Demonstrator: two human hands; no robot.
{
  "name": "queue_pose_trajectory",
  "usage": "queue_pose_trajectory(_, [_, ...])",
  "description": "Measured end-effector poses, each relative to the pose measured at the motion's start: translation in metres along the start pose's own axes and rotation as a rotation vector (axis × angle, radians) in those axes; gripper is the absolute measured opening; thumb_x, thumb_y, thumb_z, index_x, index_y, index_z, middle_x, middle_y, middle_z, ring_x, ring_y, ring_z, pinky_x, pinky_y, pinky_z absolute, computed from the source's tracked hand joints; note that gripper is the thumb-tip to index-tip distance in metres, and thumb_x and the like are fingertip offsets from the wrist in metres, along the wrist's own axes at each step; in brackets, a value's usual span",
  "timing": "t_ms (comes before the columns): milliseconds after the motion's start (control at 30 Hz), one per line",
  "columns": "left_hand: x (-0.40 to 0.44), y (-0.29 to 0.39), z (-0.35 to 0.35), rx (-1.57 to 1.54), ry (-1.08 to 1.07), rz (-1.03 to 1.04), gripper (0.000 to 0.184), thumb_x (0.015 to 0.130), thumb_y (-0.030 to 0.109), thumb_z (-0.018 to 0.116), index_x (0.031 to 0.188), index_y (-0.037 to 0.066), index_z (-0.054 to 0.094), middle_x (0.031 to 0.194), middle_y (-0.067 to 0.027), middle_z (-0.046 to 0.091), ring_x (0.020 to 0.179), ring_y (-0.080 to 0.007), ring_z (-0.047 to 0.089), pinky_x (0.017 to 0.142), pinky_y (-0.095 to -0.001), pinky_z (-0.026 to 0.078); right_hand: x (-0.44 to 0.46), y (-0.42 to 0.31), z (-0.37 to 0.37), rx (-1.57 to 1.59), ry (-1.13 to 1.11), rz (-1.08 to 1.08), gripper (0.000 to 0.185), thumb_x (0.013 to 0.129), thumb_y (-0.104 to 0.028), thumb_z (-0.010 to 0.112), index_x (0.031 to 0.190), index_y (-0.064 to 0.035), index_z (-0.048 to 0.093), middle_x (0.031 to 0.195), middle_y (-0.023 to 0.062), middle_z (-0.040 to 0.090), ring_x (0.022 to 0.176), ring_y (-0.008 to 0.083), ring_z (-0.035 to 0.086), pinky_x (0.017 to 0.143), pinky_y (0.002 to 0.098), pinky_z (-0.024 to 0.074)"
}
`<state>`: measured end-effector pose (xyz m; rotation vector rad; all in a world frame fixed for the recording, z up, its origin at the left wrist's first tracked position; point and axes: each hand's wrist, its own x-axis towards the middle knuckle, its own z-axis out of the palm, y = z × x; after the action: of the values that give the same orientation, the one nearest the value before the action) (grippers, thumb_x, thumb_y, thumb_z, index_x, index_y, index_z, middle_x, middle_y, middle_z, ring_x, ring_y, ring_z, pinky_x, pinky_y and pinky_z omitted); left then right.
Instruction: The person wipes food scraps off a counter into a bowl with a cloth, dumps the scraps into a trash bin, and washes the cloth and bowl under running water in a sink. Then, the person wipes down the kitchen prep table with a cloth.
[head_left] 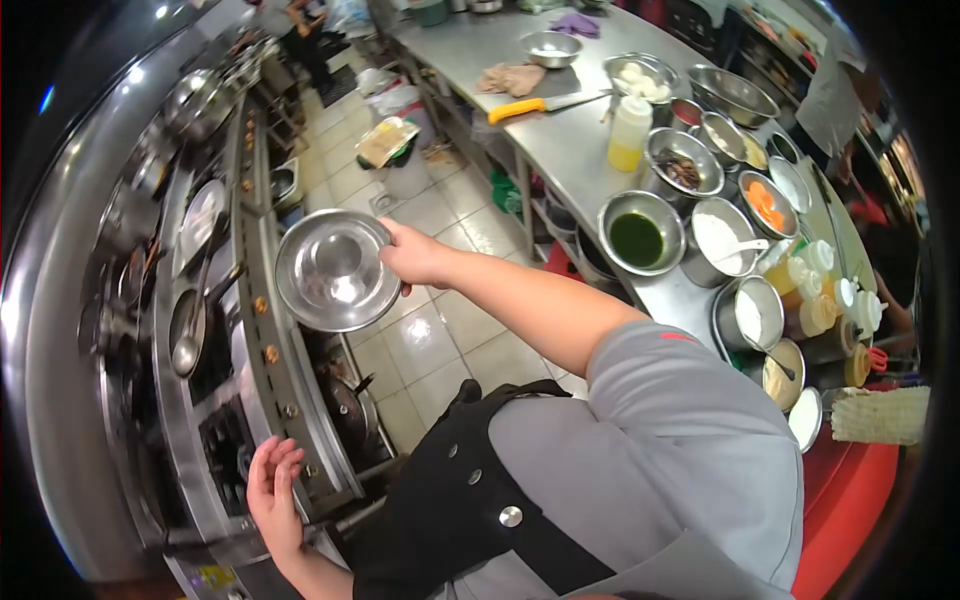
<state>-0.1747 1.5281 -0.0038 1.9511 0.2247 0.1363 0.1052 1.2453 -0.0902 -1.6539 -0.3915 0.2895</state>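
Note:
A shiny metal bowl (338, 262) hangs over the aisle beside the stove. My right hand (412, 256) grips its rim, thumb toward the inside, other fingers partly hidden beneath. Nothing shows inside the bowl but reflections. Lower left, my left hand (276, 488) is near the stove's front edge, with its fingers loosely bent and apart, holding nothing. A frying pan (187, 318) with a metal ladle (186, 352) in it sits on the stove, left of the bowl.
On the steel counter (570, 130) stand a bowl of dark green liquid (638, 232), a squeeze bottle (630, 132), several ingredient bowls and a yellow-handled knife (540, 106). A bin (402, 165) stands on the tiled floor (425, 335). Another person (300, 40) is at the far end.

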Motion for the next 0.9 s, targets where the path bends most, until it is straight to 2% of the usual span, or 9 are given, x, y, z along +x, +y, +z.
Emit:
queue_pose_trajectory(67, [0.042, -0.015, 0.021, -0.037, -0.022, -0.083, 0.034, 0.098, 0.011, 0.058, 0.131, 0.001, 0.054, 0.116, -0.0101, 0.064, 0.103, -0.0175, 0.062, 0.090, -0.0303, 0.048, 0.014, 0.001, -0.029, 0.008, -0.043, 0.295, 0.052, 0.087, -0.007, 0.050, 0.139, -0.0063, 0.043, 0.129, 0.0240, 0.057, 0.117, 0.0390, 0.056, 0.097, 0.0431, 0.0461])
queue_pose_trajectory(100, [0.063, -0.028, 0.030, 0.097, -0.010, -0.102, 0.032, 0.097, 0.010, 0.060, 0.128, 0.000, 0.057, 0.112, -0.0078, 0.064, 0.100, -0.0153, 0.061, 0.089, -0.0286, 0.048, 0.024, 0.038, -0.026, -0.381, 0.275, -0.180, 0.049, 0.088, -0.009, 0.051, 0.137, -0.0062, 0.045, 0.126, 0.0244, 0.059, 0.115, 0.0394, 0.057, 0.096, 0.0459, 0.0466])
queue_pose_trajectory(200, [0.104, -0.055, 0.049, 0.329, -0.115, -0.139, 0.033, 0.096, 0.012, 0.063, 0.126, 0.000, 0.058, 0.106, -0.0053, 0.064, 0.096, -0.0128, 0.058, 0.087, -0.0266, 0.047, 0.020, 0.043, -0.051, -0.442, 0.299, -0.019, 0.051, 0.088, -0.011, 0.052, 0.138, -0.0075, 0.043, 0.125, 0.0244, 0.060, 0.116, 0.0420, 0.056, 0.099, 0.0476, 0.0445])
queue_pose_trajectory(233, [0.119, -0.071, 0.051, 0.303, -0.153, -0.172, 0.033, 0.096, 0.013, 0.064, 0.126, -0.001, 0.058, 0.102, -0.0038, 0.064, 0.094, -0.0120, 0.058, 0.087, -0.0269, 0.047, 0.046, 0.090, -0.055, -0.393, 0.373, -0.170, 0.057, 0.089, -0.012, 0.050, 0.143, -0.0060, 0.035, 0.111, 0.0239, 0.066, 0.097, 0.0389, 0.067, 0.083, 0.0465, 0.0541])
queue_pose_trajectory(367, [0.172, -0.135, 0.060, 0.138, -0.259, -0.271, 0.047, 0.099, 0.023, 0.061, 0.139, 0.001, 0.047, 0.104, -0.0050, 0.065, 0.093, -0.0127, 0.061, 0.082, -0.0266, 0.048, 0.045, 0.063, -0.072, 0.130, 0.238, 0.470, 0.062, 0.093, -0.016, 0.044, 0.149, 0.0010, 0.022, 0.086, 0.0215, 0.070, 0.053, 0.0264, 0.068, 0.042, 0.0365, 0.0524])
queue_pose_trajectory(500, [0.232, -0.144, 0.096, -0.272, -0.421, -0.436, 0.049, 0.102, 0.032, 0.054, 0.144, 0.009, 0.042, 0.115, -0.0098, 0.064, 0.093, -0.0165, 0.066, 0.074, -0.0267, 0.050, 0.060, 0.076, -0.073, 0.095, 0.190, 0.443, 0.056, 0.092, -0.015, 0.044, 0.145, 0.0009, 0.030, 0.086, 0.0201, 0.067, 0.056, 0.0251, 0.067, 0.044, 0.0351, 0.0532])
queue_pose_trajectory(600, [0.293, -0.169, 0.111, -0.052, -0.572, -0.379, 0.053, 0.102, 0.036, 0.052, 0.146, 0.008, 0.039, 0.118, -0.0119, 0.064, 0.098, -0.0173, 0.065, 0.080, -0.0293, 0.051, 0.085, 0.047, -0.088, 0.035, 0.152, 0.447, 0.050, 0.091, -0.013, 0.044, 0.139, 0.0013, 0.038, 0.087, 0.0183, 0.065, 0.055, 0.0224, 0.064, 0.043, 0.0334, 0.0516])
queue_pose_trajectory(800, [0.392, -0.115, 0.145, -0.757, -0.885, -0.250, 0.063, 0.103, 0.043, 0.046, 0.153, 0.009, 0.026, 0.135, -0.0175, 0.054, 0.112, -0.0268, 0.062, 0.089, -0.0345, 0.049, 0.148, 0.008, -0.122, -0.100, 0.173, 0.398, 0.050, 0.092, -0.014, 0.045, 0.139, 0.0035, 0.038, 0.089, 0.0193, 0.066, 0.057, 0.0244, 0.066, 0.043, 0.0347, 0.0530])
queue_pose_trajectory(900, [0.444, -0.098, 0.163, -0.676, -0.962, -0.138, 0.068, 0.102, 0.043, 0.050, 0.154, 0.010, 0.023, 0.139, -0.0178, 0.050, 0.115, -0.0285, 0.061, 0.090, -0.0371, 0.050, 0.170, -0.002, -0.141, -0.085, 0.271, 0.405, 0.050, 0.092, -0.015, 0.047, 0.137, 0.0031, 0.040, 0.090, 0.0195, 0.066, 0.059, 0.0253, 0.066, 0.045, 0.0347, 0.0553])
